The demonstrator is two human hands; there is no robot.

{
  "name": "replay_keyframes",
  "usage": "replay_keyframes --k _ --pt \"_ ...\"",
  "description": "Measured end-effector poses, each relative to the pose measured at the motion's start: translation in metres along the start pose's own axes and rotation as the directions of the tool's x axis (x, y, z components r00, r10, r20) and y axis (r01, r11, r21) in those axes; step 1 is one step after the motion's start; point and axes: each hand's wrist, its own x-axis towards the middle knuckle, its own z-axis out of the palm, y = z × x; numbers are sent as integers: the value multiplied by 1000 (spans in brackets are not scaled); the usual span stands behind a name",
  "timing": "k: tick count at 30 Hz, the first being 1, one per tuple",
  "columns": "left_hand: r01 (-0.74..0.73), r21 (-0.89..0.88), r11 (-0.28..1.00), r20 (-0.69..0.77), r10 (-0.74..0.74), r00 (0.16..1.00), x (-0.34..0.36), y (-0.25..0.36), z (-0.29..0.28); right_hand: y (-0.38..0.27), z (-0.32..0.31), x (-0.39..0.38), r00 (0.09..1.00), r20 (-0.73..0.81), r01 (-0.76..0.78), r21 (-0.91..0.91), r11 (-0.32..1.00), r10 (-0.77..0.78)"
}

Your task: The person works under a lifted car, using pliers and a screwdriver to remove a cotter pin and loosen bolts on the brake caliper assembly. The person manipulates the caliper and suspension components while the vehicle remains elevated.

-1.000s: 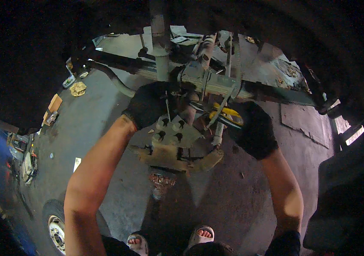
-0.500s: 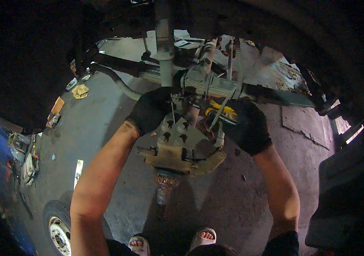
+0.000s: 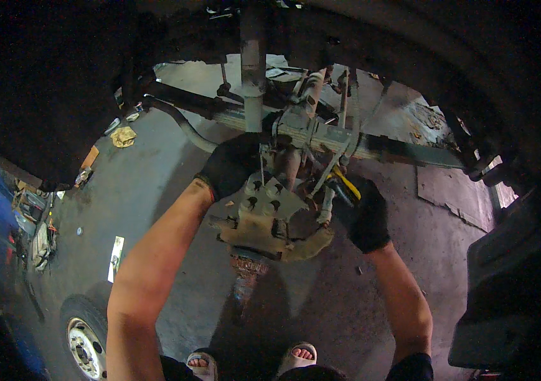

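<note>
Both gloved hands reach up under the vehicle: the left hand [image 3: 235, 166] clasps the top of the grimy bolted plate [image 3: 270, 219] to steady it beneath the axle beam [image 3: 347, 141], while the right hand [image 3: 364, 213] grips a yellow-handled tool [image 3: 345, 186] beside it

Dim overall. Daylight falls on the concrete floor [image 3: 156, 190] around the metal bracket [image 3: 269, 219], whose shadow lies below it. Above the bracket everything sinks into black. Straight edges bend toward the rim.
</note>
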Motion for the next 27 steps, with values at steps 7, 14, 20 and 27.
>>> replay_keyframes --k 7,14,20,27 --pt "-64 207 976 -70 80 994 -1 -7 5 17 79 31 999 -37 -24 252 967 35" --pt "-18 -14 1000 -140 16 990 -8 -9 9 39 143 64 996 78 -89 832 547 44" --pt "12 75 997 -124 -3 992 -8 -5 7 65 171 78 984 174 -178 921 347 42" --pt "-40 25 999 -124 43 991 -6 -6 6 34 136 68 976 218 -219 972 -81 -20"
